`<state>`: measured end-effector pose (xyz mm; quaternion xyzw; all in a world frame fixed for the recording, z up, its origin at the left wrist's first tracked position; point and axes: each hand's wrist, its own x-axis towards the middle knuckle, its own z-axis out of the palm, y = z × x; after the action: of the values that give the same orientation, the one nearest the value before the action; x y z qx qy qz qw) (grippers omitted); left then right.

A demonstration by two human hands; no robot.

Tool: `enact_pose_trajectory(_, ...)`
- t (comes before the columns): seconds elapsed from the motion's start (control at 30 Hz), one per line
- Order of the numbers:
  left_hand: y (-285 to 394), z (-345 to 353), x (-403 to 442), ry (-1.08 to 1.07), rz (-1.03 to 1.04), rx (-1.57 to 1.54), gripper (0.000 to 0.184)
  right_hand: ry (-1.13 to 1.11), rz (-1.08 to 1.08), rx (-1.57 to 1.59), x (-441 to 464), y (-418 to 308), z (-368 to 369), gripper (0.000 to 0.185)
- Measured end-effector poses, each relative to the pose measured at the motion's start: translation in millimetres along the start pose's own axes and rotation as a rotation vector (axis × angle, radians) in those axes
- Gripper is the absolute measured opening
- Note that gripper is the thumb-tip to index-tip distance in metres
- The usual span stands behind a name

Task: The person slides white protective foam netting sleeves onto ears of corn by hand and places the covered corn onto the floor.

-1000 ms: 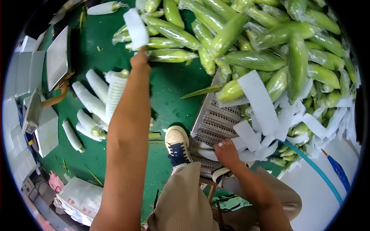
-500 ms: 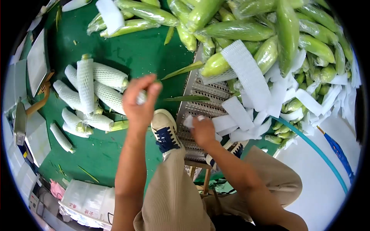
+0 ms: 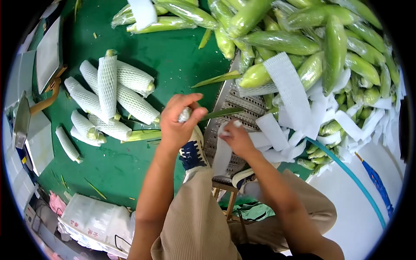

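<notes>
My left hand (image 3: 178, 119) is in the middle with its fingers curled round a small, shiny, rounded grey thing (image 3: 184, 115); most of it is hidden and its kind is unclear. To its left lie several ears of corn in white foam net sleeves (image 3: 138, 102), piled on the green floor. My right hand (image 3: 236, 136) pinches a white foam net sleeve (image 3: 223, 152), which hangs flat towards me over the perforated metal step. More flat sleeves (image 3: 274, 131) lie just right of that hand.
Film-wrapped ears of corn (image 3: 281, 43) heap up at the upper right among loose sleeves. The perforated metal step (image 3: 249, 104) lies between heap and sleeved pile. A teal hose (image 3: 346, 173) curves along the right. A white crate (image 3: 97, 221) stands lower left. My shoe (image 3: 193, 151) is below my left hand.
My left hand has moved right, away from the sleeved corn, still closed round the shiny thing. My right hand has drawn a foam net sleeve out, and it now hangs down. The view has shifted slightly.
</notes>
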<state>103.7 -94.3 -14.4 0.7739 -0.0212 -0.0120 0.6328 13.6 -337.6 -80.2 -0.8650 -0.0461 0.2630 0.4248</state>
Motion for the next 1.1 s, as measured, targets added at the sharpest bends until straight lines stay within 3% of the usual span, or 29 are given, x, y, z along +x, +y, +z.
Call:
enact_pose_trajectory(0.03, 3, -5, 2, -0.072, 0.026, 0.035, 0.038, 0.052, 0.182, 0.114, 4, -35, -21, 0.023)
enact_pose_trajectory(0.1, 14, -7, 8, -0.218, 0.071, 0.038, 0.044, 0.087, 0.405, 1.203, 12, -78, -56, 0.019)
enact_pose_trajectory(0.17, 22, 1, 16, -0.374, 0.153, 0.082, 0.047, 0.071, 0.283, 1.332, 19, -108, -69, 0.019)
enact_pose_trajectory(0.23, 16, 20, 13, -0.32, 0.165, 0.115, 0.037, 0.106, 0.326, 1.19, 34, -125, -65, 0.023)
enact_pose_trajectory(0.3, 12, 19, 14, -0.233, 0.11, 0.052, 0.029, 0.209, 0.347, 1.355, 41, -128, -55, 0.022)
enact_pose_trajectory(0.33, 10, 16, 14, -0.227, 0.119, 0.027, 0.027, 0.251, 0.369, 1.286, 42, -140, -63, 0.019)
enact_pose_trajectory(0.43, 7, 2, 14, -0.197, 0.125, -0.046, 0.023, 0.405, -0.283, 0.626, 43, -117, -75, 0.019)
enact_pose_trajectory(0.5, 0, -5, 12, -0.175, 0.119, -0.108, 0.021, 0.24, -0.667, 0.18, 48, -123, -104, 0.029)
enact_pose_trajectory(0.57, -11, -10, 8, -0.173, 0.144, -0.066, 0.023, 0.141, -0.737, 0.269, 43, -148, -114, 0.035)
enact_pose_trajectory(0.6, -9, -14, 8, -0.162, 0.181, 0.036, 0.024, 0.066, -0.812, 0.464, 44, -155, -117, 0.03)
enact_pose_trajectory(0.63, -5, -17, 9, -0.151, 0.216, 0.133, 0.025, 0.06, -0.719, 0.725, 37, -158, -113, 0.026)
enact_pose_trajectory(0.7, 14, -20, 7, -0.162, 0.222, 0.367, 0.026, 0.133, -0.168, 1.165, 16, -165, -96, 0.025)
enact_pose_trajectory(0.8, 42, -22, 2, -0.281, 0.246, 0.662, 0.03, -0.056, 0.151, 1.646, 29, -167, -76, 0.041)
enact_pose_trajectory(0.9, 46, -10, -17, -0.128, -0.039, 0.196, 0.03, -0.22, 0.069, 1.643, 46, -183, -61, 0.028)
enact_pose_trajectory(1.0, 37, -3, -37, -0.048, -0.016, 0.143, 0.038, -0.098, 0.098, 1.779, 44, -170, -49, 0.025)
enact_pose_trajectory(1.1, 43, -12, -43, -0.081, -0.159, 0.003, 0.039, 0.144, 0.165, 1.815, 47, -158, -33, 0.025)
